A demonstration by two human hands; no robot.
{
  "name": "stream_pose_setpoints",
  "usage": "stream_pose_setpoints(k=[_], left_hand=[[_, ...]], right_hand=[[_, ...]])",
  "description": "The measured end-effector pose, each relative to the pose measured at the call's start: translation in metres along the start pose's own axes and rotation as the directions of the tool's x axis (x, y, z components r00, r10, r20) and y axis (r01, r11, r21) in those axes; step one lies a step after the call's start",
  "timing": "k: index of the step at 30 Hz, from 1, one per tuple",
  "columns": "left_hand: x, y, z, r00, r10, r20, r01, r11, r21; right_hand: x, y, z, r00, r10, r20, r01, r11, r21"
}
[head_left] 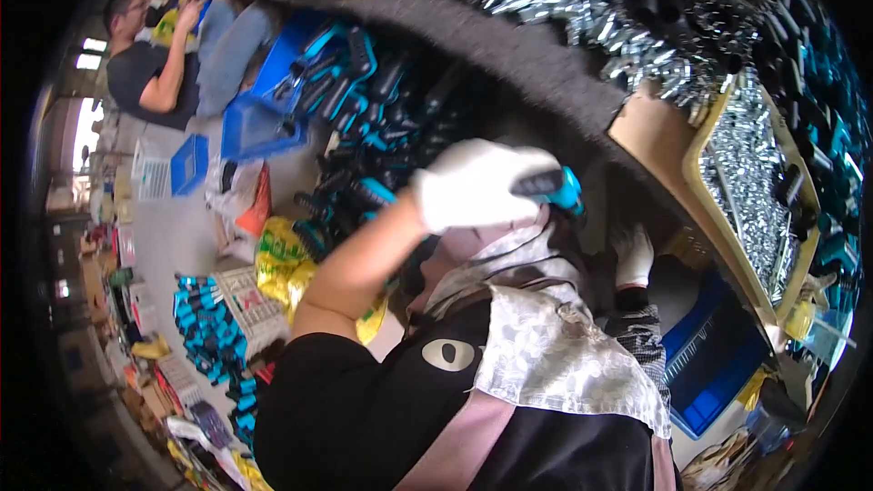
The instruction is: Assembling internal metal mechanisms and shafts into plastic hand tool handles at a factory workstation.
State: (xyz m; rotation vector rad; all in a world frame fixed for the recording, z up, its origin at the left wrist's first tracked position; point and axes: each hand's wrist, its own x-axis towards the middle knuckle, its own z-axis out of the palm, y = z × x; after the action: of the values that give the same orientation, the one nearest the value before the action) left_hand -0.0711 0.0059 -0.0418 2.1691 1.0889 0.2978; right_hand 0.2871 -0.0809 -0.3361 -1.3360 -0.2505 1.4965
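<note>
My left hand (484, 185), in a white glove and blurred by motion, is closed around a black and teal handle-shaped piece (555, 185). The piece's teal end sticks out to the right, and its exact kind does not show. Beyond that hand, to the left, lies a large pile of similar black and teal pieces (350, 95). My right hand (633, 255), also gloved in white, rests lower and to the right beside the dark bench edge. Its fingers look stretched out with nothing visible in them, though they are partly in shadow.
A bench edge (546, 64) crosses the view, with heaps of shiny metal parts (582, 23) behind it. A tray (693, 159) of small metal parts stands right. Below it is a blue crate (718, 373). Another person (159, 68) sits far left near blue bins (259, 127).
</note>
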Motion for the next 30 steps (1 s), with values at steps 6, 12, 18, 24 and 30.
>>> stream_pose_setpoints(k=[6,12,18,24,30], left_hand=[[-0.130,0.035,-0.124,0.912,-0.194,-0.360,0.190,0.981,-0.047],[-0.172,0.011,-0.114,0.871,-0.275,-0.407,0.384,0.898,0.216],[-0.188,-0.084,-0.041,0.867,-0.407,-0.289,0.498,0.735,0.460],[-0.195,-0.109,-0.049,0.796,-0.592,-0.130,0.599,0.738,0.311],[-0.154,-0.097,-0.012,0.781,-0.622,-0.055,0.617,0.754,0.228]], right_hand=[[0.019,0.023,-0.032,0.990,-0.004,0.139,0.019,0.994,-0.108],[-0.009,0.010,0.009,0.963,0.240,0.121,-0.210,0.953,-0.219],[-0.013,0.009,0.012,0.972,0.221,0.083,-0.206,0.965,-0.163],[-0.017,0.005,0.015,0.973,0.180,0.144,-0.152,0.971,-0.184],[-0.008,0.017,0.003,0.987,0.116,0.113,-0.089,0.970,-0.225]])
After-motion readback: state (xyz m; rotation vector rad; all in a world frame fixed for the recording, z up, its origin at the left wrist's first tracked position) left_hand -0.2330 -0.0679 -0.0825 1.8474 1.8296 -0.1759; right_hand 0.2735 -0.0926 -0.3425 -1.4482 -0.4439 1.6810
